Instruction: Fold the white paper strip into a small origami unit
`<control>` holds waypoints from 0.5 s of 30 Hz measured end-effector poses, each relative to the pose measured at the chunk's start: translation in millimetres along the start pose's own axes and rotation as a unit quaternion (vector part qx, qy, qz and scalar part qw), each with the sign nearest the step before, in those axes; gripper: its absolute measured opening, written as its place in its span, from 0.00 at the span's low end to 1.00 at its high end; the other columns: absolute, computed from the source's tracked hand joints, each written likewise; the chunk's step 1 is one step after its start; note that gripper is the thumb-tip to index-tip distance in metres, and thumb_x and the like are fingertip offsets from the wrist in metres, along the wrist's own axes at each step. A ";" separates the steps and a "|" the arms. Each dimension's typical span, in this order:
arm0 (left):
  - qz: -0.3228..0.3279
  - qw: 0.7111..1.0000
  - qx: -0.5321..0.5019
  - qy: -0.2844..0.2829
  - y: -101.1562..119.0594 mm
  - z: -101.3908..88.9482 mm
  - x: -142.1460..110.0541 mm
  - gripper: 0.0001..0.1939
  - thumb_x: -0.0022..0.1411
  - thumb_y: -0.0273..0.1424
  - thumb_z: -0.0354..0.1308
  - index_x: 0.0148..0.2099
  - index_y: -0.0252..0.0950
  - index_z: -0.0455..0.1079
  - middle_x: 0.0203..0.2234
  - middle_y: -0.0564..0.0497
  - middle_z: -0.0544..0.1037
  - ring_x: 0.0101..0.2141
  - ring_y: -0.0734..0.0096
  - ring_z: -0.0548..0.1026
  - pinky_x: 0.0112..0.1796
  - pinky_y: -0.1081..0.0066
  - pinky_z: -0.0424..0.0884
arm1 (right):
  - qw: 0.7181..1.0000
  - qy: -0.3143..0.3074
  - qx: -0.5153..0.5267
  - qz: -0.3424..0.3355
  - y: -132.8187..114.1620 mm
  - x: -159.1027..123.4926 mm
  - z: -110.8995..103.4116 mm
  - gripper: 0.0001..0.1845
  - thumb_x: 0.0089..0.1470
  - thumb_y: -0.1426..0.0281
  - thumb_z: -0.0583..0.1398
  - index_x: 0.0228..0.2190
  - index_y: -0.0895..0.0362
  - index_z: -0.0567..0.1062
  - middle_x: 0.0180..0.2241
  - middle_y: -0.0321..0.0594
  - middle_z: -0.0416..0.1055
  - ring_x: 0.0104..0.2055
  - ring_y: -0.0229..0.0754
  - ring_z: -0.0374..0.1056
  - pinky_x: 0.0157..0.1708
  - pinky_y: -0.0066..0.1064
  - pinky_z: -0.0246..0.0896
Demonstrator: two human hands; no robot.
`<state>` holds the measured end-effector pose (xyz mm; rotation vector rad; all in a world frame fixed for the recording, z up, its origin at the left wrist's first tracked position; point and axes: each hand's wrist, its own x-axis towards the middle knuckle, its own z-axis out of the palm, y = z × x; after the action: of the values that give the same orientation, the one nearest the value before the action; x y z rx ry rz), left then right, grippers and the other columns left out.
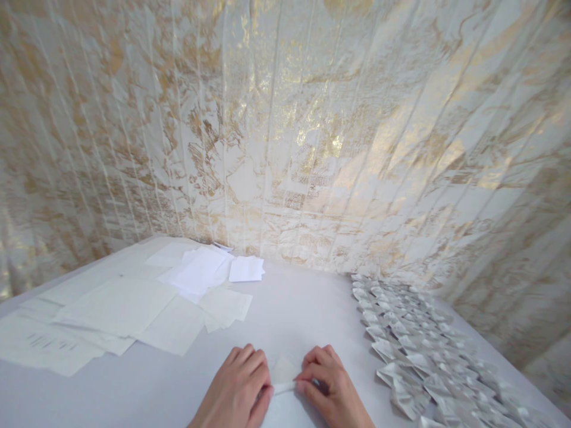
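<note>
A small white sheet of paper (284, 370) lies low in the middle of the view, with a folded strip along its near side. My left hand (243, 386) is closed on the left end of this fold, thumb against the fingers. At the right end, my right hand (328, 383) pinches the same paper between thumb and fingers. The fingers of both hands cover the ends of the fold. Only the part between the hands shows.
Loose paper sheets (120, 306) overlap at the left of the table (303, 309), with a small stack of white squares (246, 268) behind. Rows of folded paper pieces (414, 356) line the right side. A white and gold curtain (276, 131) hangs behind the table.
</note>
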<state>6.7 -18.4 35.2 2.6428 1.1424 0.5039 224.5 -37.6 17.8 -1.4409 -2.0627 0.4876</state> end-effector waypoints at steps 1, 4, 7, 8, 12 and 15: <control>-0.010 1.000 0.001 0.003 -0.9 -0.1 0.0 0.08 0.62 0.20 0.52 0.33 0.36 0.69 0.34 0.49 0.74 0.37 0.60 0.68 0.37 0.63 0.60 | 1.000 0.010 0.000 0.019 0.2 0.2 0.8 0.08 0.55 0.75 0.63 0.26 0.53 0.78 0.31 0.36 0.72 0.38 0.44 0.65 0.40 0.34 0.60; -0.032 0.999 -0.004 0.005 -2.0 1.0 0.3 0.09 0.63 0.21 0.51 0.33 0.37 0.70 0.35 0.49 0.73 0.38 0.59 0.67 0.38 0.62 0.59 | 0.998 0.035 -0.023 0.056 0.2 0.2 6.4 0.07 0.54 0.76 0.63 0.25 0.55 0.75 0.31 0.37 0.72 0.38 0.45 0.65 0.40 0.36 0.60; -0.040 0.999 0.000 0.025 -0.6 4.3 0.1 0.09 0.61 0.20 0.50 0.33 0.36 0.69 0.36 0.47 0.72 0.39 0.57 0.66 0.38 0.61 0.59 | 0.995 0.062 -0.046 0.068 -0.3 0.0 11.5 0.07 0.51 0.78 0.64 0.25 0.56 0.72 0.31 0.37 0.71 0.38 0.46 0.65 0.40 0.37 0.59; -0.043 0.998 0.005 0.036 0.0 5.9 -0.2 0.09 0.60 0.20 0.51 0.32 0.36 0.68 0.37 0.47 0.72 0.39 0.56 0.66 0.38 0.60 0.58 | 0.994 0.069 -0.052 0.069 -0.6 0.0 12.5 0.07 0.51 0.78 0.64 0.26 0.55 0.72 0.31 0.37 0.71 0.38 0.46 0.64 0.40 0.37 0.59; -0.049 0.997 0.019 0.062 0.7 11.5 -1.3 0.09 0.58 0.20 0.50 0.31 0.37 0.67 0.37 0.47 0.71 0.39 0.58 0.64 0.39 0.60 0.58 | 0.992 0.076 -0.080 0.067 -2.6 1.0 14.7 0.07 0.50 0.78 0.64 0.26 0.55 0.72 0.31 0.36 0.70 0.37 0.46 0.64 0.38 0.37 0.58; -0.050 0.997 0.016 0.052 -0.2 12.1 -1.2 0.09 0.58 0.20 0.50 0.32 0.38 0.66 0.37 0.49 0.70 0.39 0.58 0.64 0.39 0.60 0.58 | 0.989 0.082 -0.105 0.068 -4.0 2.0 16.7 0.08 0.50 0.78 0.64 0.25 0.55 0.72 0.30 0.37 0.70 0.36 0.47 0.64 0.38 0.38 0.57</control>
<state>10.5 -19.9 23.7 2.5973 1.3149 0.6144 210.4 -36.7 7.8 -1.6934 -1.9377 0.2006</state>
